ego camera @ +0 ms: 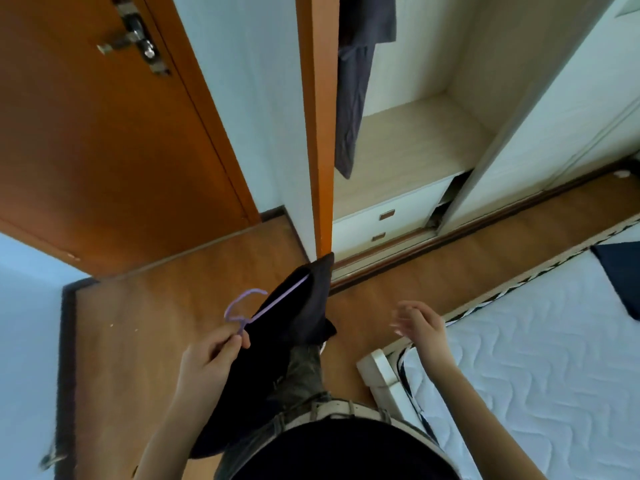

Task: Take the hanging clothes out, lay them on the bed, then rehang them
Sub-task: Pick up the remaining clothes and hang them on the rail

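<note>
In front of the open wardrobe (415, 140), the left hand (207, 358) pinches a purple hanger (249, 310) carrying a dark garment (294, 317) above the floor. The right hand (422, 327) hovers empty, fingers spread, beside the bed (536, 358); a grey garment (356, 81) hangs inside.

Orange door (104, 140), wooden floor (166, 306), pale walls (242, 81).

The open wardrobe (415, 140) has lots of room on its right side, but a hanging grey garment (353, 98) and the orange door edge (320, 133) block its left.
</note>
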### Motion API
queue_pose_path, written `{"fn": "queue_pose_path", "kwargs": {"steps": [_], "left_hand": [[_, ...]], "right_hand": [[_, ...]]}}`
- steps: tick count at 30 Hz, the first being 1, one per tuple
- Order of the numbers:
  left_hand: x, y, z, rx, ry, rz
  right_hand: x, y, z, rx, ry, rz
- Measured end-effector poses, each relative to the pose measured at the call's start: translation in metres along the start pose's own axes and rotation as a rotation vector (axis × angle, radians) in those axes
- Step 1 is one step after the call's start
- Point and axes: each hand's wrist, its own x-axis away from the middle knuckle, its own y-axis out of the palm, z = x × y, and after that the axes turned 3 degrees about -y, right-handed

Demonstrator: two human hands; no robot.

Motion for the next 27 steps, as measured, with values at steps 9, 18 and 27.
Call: {"fn": "queue_pose_path", "kwargs": {"steps": [9, 18, 27], "left_hand": [[-0.183, 0.058, 0.100, -0.221, 0.262, -0.522], [-0.268, 0.195, 0.207, -0.312, 0.451, -0.688], [-0.320, 0.371, 0.294, -0.336, 0.451, -0.740]], "right_hand": [[-0.050, 0.009, -0.038, -0.175, 0.029, 0.363], [-0.055, -0.053, -0.031, -0.384, 0.071, 0.775], [-0.142, -0.203, -0.038, -0.450, 0.120, 0.898]]}}
